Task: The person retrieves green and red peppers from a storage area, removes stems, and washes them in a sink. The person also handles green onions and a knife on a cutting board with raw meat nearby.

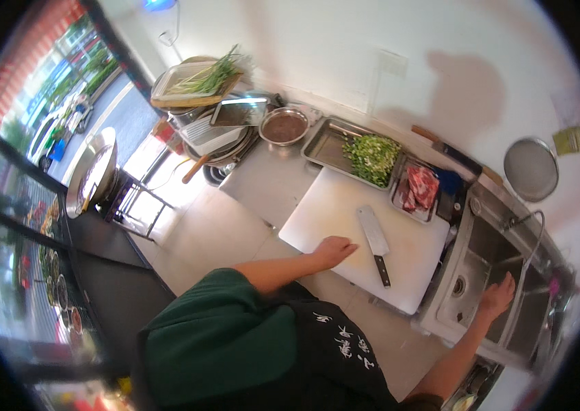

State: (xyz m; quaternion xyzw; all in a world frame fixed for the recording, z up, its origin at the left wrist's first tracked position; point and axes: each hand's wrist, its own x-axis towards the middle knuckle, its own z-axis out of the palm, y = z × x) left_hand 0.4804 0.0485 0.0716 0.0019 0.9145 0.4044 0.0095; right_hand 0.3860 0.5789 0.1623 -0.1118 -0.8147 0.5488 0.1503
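Note:
My left hand hovers at the front edge of a white cutting board, fingers curled in and nothing visible in them. Right of it, a cleaver lies flat on the board, its black handle toward me. My right hand is held over the steel sink with its fingers stretched out and holds nothing visible. Behind the board, chopped scallions fill the right part of a metal tray. Raw red meat sits in a smaller tray at the board's far right corner.
A thin faucet bends over the sink. A round sieve hangs on the wall. At the back left stand a steel bowl with brown contents and whole scallions on stacked trays. A wok is far left.

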